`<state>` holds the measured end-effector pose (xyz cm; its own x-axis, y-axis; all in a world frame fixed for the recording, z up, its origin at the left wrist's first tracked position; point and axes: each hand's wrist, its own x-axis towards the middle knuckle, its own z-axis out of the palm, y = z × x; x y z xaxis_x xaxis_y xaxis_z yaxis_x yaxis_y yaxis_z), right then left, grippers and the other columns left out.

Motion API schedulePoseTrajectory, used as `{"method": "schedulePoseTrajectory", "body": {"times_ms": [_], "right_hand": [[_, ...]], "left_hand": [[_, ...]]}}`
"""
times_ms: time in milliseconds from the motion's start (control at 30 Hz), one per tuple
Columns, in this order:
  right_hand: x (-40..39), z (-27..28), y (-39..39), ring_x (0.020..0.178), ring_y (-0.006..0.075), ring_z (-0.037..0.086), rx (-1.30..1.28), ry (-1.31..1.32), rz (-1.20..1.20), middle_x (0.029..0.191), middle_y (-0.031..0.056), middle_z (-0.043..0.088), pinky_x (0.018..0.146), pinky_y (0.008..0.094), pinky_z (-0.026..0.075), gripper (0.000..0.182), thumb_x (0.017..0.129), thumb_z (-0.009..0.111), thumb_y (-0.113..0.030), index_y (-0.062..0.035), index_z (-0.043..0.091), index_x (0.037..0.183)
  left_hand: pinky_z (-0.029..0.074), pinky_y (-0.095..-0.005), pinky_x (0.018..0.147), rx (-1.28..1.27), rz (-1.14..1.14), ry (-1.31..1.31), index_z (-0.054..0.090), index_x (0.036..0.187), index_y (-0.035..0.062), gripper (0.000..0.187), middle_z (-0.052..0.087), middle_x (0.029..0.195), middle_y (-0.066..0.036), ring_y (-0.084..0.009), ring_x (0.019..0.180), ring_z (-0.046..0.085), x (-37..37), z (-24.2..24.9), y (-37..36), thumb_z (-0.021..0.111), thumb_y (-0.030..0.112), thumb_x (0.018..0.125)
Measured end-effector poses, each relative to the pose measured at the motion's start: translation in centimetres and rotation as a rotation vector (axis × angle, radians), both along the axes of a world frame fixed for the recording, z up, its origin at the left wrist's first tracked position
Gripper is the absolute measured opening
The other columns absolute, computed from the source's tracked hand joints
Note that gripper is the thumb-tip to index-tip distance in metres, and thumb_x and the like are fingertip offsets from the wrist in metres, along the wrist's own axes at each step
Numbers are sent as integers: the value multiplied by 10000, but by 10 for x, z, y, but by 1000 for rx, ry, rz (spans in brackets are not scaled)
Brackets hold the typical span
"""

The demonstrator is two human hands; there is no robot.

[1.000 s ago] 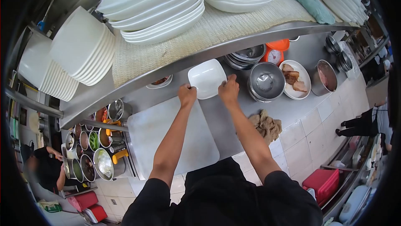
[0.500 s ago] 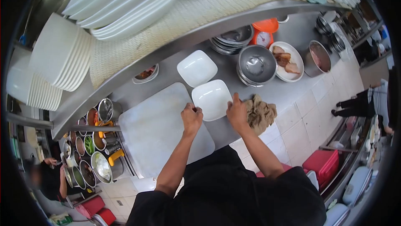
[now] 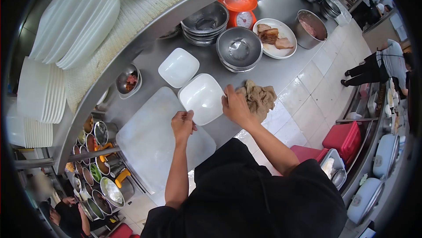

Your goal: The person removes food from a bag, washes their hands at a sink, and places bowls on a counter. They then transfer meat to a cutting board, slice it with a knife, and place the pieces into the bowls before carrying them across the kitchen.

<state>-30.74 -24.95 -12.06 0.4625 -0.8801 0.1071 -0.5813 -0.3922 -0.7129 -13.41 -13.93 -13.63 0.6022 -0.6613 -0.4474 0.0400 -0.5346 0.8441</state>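
A square white bowl [image 3: 201, 98] rests on the steel counter, partly over the edge of a white cutting board [image 3: 151, 128]. My left hand [image 3: 182, 126] is closed at its lower left edge, fingers curled and thumb close to the rim. On the opposite side, my right hand [image 3: 237, 106] has its fingers against the right rim. Behind and touching it sits a second square white bowl [image 3: 178, 67]. A crumpled brown cloth [image 3: 258, 99] lies right beside my right hand. Both white bowls look empty.
Behind stand steel bowls [image 3: 239, 49], an orange scale [image 3: 244, 13], a plate of meat pieces [image 3: 281, 49] and a steel pot [image 3: 311, 29]. A shelf with stacked white dishes [image 3: 44, 90] overhangs the counter. Ingredient pots [image 3: 112, 192] and another person [image 3: 72, 214] are at left.
The camera view has shifted, so the counter items appear further left. The bowls keep their places against each other, and both hands stay at the nearer bowl's sides.
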Motion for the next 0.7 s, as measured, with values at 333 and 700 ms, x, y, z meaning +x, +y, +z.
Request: {"method": "schedulePoseTrajectory", "body": {"times_ms": [333, 700], "right_hand": [[-87, -11, 39, 1162, 409, 492, -356, 228, 4, 1223, 137, 574, 946, 513, 366, 256, 819, 645, -220, -120, 640, 1055], [-123, -79, -98, 1109, 295, 541, -911, 503, -347, 1269, 55, 570, 892, 501, 411, 306, 747, 642, -231, -198, 671, 1051]], "left_hand": [[415, -260, 359, -57, -148, 192, 575, 1003, -52, 146, 609, 651, -85, -136, 413, 543, -38, 7, 73, 502, 15, 895], [542, -406, 505, -193, -197, -132, 535, 1029, -108, 273, 639, 732, -264, -347, 550, 656, -70, -47, 53, 512, -6, 777]]}}
